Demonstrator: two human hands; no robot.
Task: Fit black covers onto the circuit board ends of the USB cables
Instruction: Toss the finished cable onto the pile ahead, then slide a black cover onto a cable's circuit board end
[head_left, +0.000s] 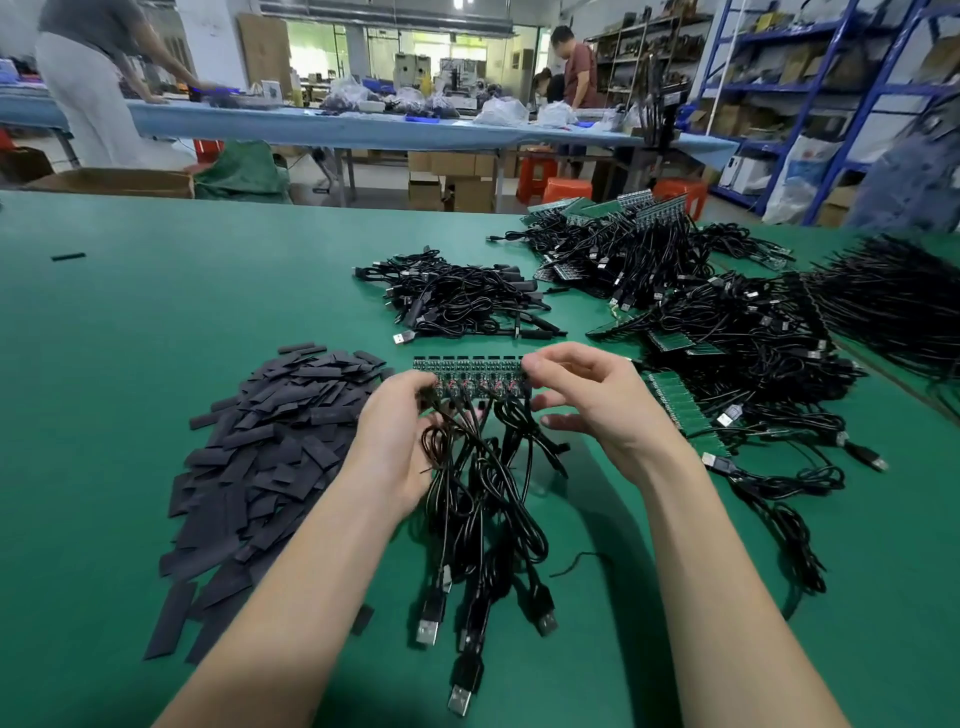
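Both bare forearms enter from the lower edge and converge toward the centre of the view, raised above the worktop. The left hand (395, 436) is seen from its back, wrist nearly straight, fingers curled forward and gripping the left end of the circuit board strip (470, 373). The right hand (592, 395) is turned with its thumb side upward; thumb and index finger pinch the strip's right end, while the remaining fingers (563, 420) extend loosely leftward below. The two hands are level and set apart by the strip's length.
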